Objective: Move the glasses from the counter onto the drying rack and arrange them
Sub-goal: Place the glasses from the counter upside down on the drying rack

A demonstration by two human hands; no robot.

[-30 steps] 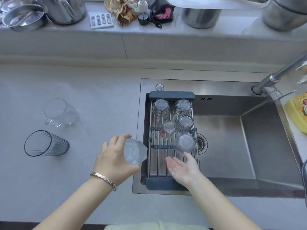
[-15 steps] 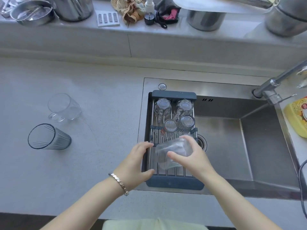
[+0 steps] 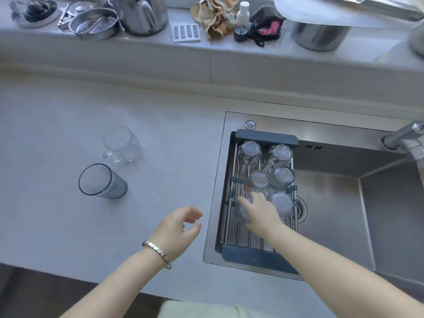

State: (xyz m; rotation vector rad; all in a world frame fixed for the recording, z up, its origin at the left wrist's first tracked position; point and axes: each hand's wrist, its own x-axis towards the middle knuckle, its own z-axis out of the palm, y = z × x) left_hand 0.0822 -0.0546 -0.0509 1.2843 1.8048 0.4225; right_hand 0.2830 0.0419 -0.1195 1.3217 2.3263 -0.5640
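A dark-framed drying rack (image 3: 257, 254) spans the left end of the sink. Several clear glasses (image 3: 281, 154) stand upside down on its far half. My right hand (image 3: 260, 213) is over the rack's middle, fingers wrapped on a clear glass (image 3: 242, 214) that rests on the bars beside another upturned glass (image 3: 281, 204). My left hand (image 3: 179, 228) hovers over the counter left of the sink, fingers apart and holding nothing. On the counter farther left sit a clear handled mug (image 3: 121, 144) and a ribbed dark-rimmed tumbler (image 3: 102, 182), both with their mouths toward me.
The steel sink basin (image 3: 332, 216) lies right of the rack, with a faucet (image 3: 403, 136) at the far right. The back ledge holds metal pots (image 3: 142, 14), a strainer bowl (image 3: 94, 24), cloths (image 3: 215, 17) and a spray bottle (image 3: 242, 21).
The glass passed from my left hand to my right, which lowered it onto the rack. My left hand let go and drew back left over the counter.
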